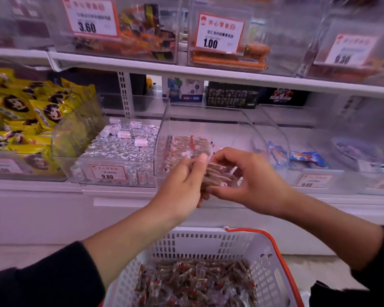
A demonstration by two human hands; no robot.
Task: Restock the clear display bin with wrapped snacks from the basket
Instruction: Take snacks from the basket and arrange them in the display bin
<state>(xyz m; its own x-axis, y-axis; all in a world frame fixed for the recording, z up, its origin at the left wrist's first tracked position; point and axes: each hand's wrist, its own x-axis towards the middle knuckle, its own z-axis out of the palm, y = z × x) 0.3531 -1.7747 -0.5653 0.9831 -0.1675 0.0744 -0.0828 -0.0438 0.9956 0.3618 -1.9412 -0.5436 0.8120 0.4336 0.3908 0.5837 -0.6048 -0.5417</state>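
Note:
A stack of brown wrapped snacks (217, 175) is held between both hands just in front of the clear display bin (171, 120). My left hand (182, 187) grips the stack from the left, thumb up. My right hand (253, 178) pinches it from the right, fingers curled over the top. Inside the bin, a row of the same snacks (186, 145) stands at the left. Below, the white basket (208, 242) with an orange handle holds several more wrapped snacks (195, 284).
Left of the bin is a bin of silver-wrapped candies (120, 147) and yellow snack bags (24, 114). Right of it are bins with blue packets (306, 157). An upper shelf (208, 73) with more bins and price tags overhangs.

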